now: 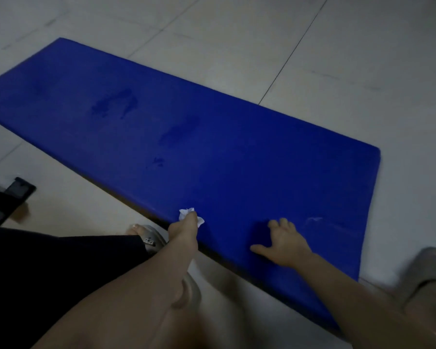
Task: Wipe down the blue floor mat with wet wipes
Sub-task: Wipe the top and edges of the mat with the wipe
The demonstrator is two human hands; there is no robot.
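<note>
A pale tiled floor [337, 46] fills the view, and the blue floor mat [237, 159] lies flat on it, running diagonally from the far left to the near right. The mat looks like a thick foam pad with rounded edges. It is probably light and soft, so it could slide on the smooth tile under a sideways stroke. Its skin looks smooth and slightly glossy, with darker smudged patches [121, 104] near the far middle and a faint pale streak [312, 219] close to the near edge.

A dark garment [48, 268] covers the lower left. A black bracket-like object [10, 197] sits on the tile at the left edge, apart from the mat. One grey slipper [428, 273] is at the right, and another [151, 235] sits beside the mat's near edge.

The right hand [286, 244] lies spread on the mat with its fingers fanned out, which looks like bracing. The left hand [184, 226] pinches a crumpled white wet wipe [185, 213] in curled fingers, right at the mat's near edge.

The wipe is thin, limp and damp, so bunching it as it is now suits it best. The mat is better pinned by a flat palm than gripped, and its edge can be lifted if it needs moving.
</note>
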